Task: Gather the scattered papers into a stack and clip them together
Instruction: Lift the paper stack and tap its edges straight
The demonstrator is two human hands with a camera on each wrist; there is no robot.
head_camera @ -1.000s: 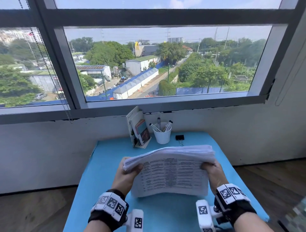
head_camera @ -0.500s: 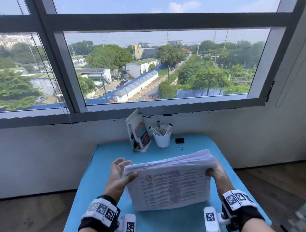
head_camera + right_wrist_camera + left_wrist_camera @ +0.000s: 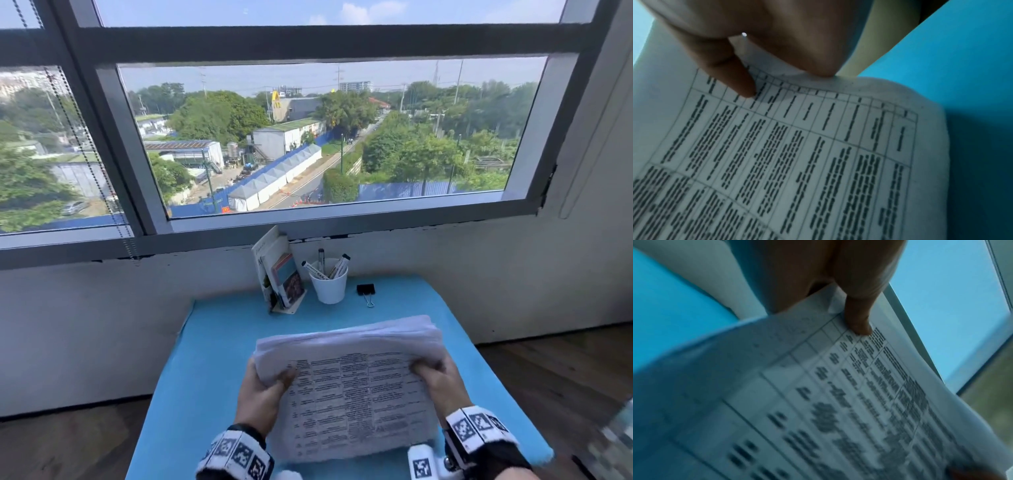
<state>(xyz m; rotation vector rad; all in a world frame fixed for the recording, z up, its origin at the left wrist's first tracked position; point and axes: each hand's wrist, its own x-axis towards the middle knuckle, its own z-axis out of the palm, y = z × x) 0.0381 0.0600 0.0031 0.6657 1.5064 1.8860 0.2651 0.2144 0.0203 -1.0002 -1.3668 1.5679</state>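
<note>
Both forearms reach forward side by side, wrists banded. The left hand (image 3: 265,394) grips the paper stack (image 3: 356,394) at its left edge, thumb on the printed face; the right hand (image 3: 440,378) grips the right edge likewise, thumb curled over the top sheet.

The right hand (image 3: 777,40) pinches the printed paper stack (image 3: 797,154) above the blue table (image 3: 972,73).

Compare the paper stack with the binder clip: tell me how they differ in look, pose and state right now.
The paper stack is white, broad and printed with tables; the binder clip is small and black with wire handles. The stack is held up on edge, the left hand and right hand gripping its sides; the clip lies untouched on the blue table beside the white cup. The clip is not yet on the papers.
</note>
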